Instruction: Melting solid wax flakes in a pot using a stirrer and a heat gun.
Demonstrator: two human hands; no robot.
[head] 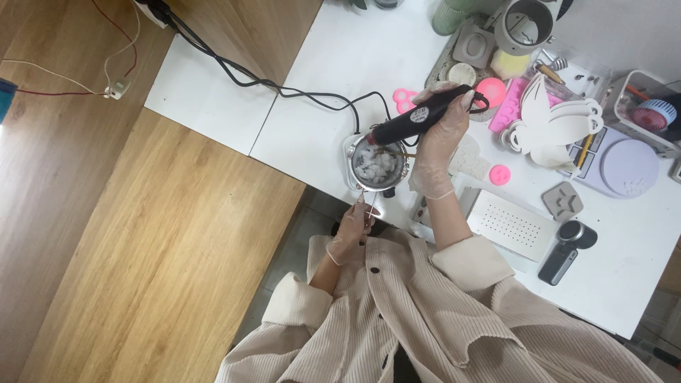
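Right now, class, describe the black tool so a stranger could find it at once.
Start at the white table and find the metal pot at its near edge. Right above it, the right hand holds the tool: a black corded barrel, nozzle tilted into the pot.

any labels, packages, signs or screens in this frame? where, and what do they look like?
Label: small pale sticker on the black heat tool held in the right hand over the metal pot; print too small to tell.
Scale: right side of the white table, pale lilac with a round plate; no lit screen visible.
No packages or signs seen.
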